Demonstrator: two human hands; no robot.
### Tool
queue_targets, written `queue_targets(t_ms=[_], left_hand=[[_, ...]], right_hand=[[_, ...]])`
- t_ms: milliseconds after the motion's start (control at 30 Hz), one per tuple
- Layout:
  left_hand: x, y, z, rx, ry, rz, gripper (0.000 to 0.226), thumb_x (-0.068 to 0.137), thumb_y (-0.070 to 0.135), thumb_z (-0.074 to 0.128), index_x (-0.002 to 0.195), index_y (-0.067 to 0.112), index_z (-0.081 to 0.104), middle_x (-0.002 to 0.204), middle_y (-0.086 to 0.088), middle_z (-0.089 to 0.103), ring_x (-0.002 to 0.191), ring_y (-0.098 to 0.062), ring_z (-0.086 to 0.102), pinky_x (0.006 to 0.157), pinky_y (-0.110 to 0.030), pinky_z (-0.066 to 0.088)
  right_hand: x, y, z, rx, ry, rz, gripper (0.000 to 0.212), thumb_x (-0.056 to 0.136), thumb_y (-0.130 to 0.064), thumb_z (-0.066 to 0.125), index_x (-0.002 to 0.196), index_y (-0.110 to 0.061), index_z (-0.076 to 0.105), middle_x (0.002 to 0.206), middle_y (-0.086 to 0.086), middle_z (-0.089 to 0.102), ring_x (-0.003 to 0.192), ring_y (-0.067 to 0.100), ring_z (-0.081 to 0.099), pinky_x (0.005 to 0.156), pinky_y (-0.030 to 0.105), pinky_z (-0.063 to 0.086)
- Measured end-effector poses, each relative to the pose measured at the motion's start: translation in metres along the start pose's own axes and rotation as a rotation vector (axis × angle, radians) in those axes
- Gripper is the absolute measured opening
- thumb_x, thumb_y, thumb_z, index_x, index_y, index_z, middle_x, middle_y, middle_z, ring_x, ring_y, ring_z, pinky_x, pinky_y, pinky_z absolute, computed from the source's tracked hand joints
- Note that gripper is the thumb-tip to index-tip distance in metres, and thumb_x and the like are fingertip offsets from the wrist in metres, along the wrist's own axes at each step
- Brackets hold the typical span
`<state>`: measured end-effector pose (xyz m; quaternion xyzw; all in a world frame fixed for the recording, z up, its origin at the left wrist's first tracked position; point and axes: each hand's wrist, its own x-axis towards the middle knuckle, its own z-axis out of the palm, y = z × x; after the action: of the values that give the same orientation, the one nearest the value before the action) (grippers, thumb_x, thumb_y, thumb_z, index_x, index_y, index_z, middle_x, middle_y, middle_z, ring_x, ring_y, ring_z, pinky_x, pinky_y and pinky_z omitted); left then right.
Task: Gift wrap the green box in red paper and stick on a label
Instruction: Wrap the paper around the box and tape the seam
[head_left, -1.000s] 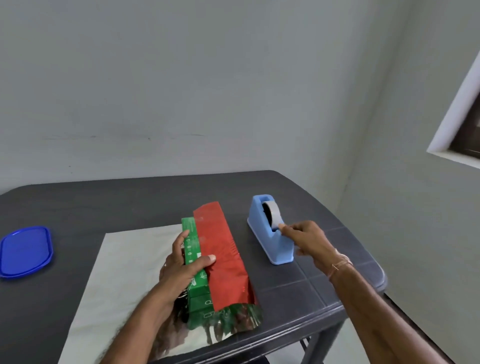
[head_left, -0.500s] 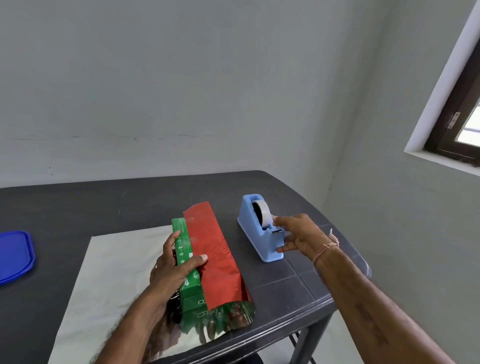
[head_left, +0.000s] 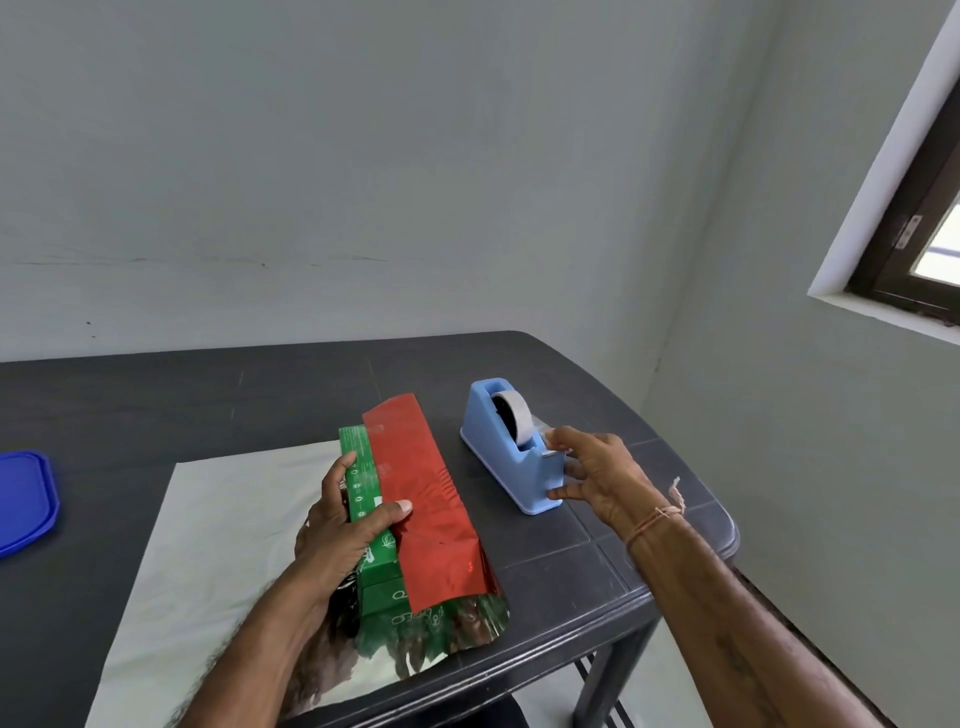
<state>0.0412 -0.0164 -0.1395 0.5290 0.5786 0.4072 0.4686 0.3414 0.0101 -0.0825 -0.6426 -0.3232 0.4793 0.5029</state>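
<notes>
Green box (head_left: 371, 499) lying lengthwise on the tabletop (head_left: 208, 400), close to the near edge and a little right of the middle, long axis running from near to far. Red paper (head_left: 431, 499) folded up over the right side of the box and across the right part of its top, a green strip left bare along the left and at the near end. Rest of the sheet spread flat to the left, silvery underside (head_left: 208, 545) upward, reaching the near edge; shiny surface at the near end mirroring the green print.

Left hand (head_left: 345, 525) grasping the box from the left: fingers curled down its left face, thumb laid across the top, tip pinning the edge of the red flap.

Light blue tape dispenser (head_left: 511, 467) just right of the box, apart from it, pale tape roll (head_left: 514, 421) seated in its slot. Right hand (head_left: 602, 478) released, fingers spread and only lightly bent, one fingertip at the cutter on the near end of the dispenser, thumb tip touching its lower near corner. Thin thread band (head_left: 657, 517) round the right wrist.

Blue plastic lid (head_left: 26, 499) flat at the far left, cut off by the frame edge, well apart from the sheet. Grey wall behind; dark-framed window (head_left: 914, 234) high on the right.
</notes>
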Motion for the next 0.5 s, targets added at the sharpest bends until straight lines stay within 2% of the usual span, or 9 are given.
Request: queue_targets(t_ms=[167, 333, 500], left_hand=[[0.004, -0.005, -0.001, 0.003, -0.001, -0.006, 0.091, 0.041, 0.083, 0.072, 0.119, 0.082, 0.023, 0.134, 0.008, 0.039, 0.140, -0.031, 0.038, 0.116, -0.052, 0.033], [0.005, -0.006, -0.001, -0.001, -0.003, 0.008, 0.086, 0.042, 0.082, 0.072, 0.113, 0.085, 0.024, 0.135, 0.011, 0.035, 0.142, -0.029, 0.036, 0.117, -0.052, 0.031], [0.006, -0.008, -0.001, -0.007, 0.002, 0.012, 0.089, 0.043, 0.081, 0.075, 0.117, 0.084, 0.025, 0.139, 0.009, 0.038, 0.141, -0.029, 0.039, 0.117, -0.054, 0.033]], right_hand=[[0.000, 0.009, 0.002, 0.018, 0.017, -0.029, 0.025, 0.084, -0.015, 0.080, 0.101, 0.001, 0.071, 0.126, 0.019, 0.062, 0.116, 0.035, 0.062, 0.078, 0.047, 0.064], [0.003, 0.020, -0.005, 0.070, -0.002, -0.033, 0.024, 0.085, -0.014, 0.080, 0.100, 0.002, 0.070, 0.126, 0.022, 0.065, 0.114, 0.035, 0.066, 0.091, 0.047, 0.061], [0.002, 0.023, -0.011, 0.089, -0.039, -0.019, 0.022, 0.088, -0.016, 0.080, 0.099, -0.002, 0.067, 0.125, 0.018, 0.065, 0.114, 0.033, 0.066, 0.099, 0.049, 0.057]])
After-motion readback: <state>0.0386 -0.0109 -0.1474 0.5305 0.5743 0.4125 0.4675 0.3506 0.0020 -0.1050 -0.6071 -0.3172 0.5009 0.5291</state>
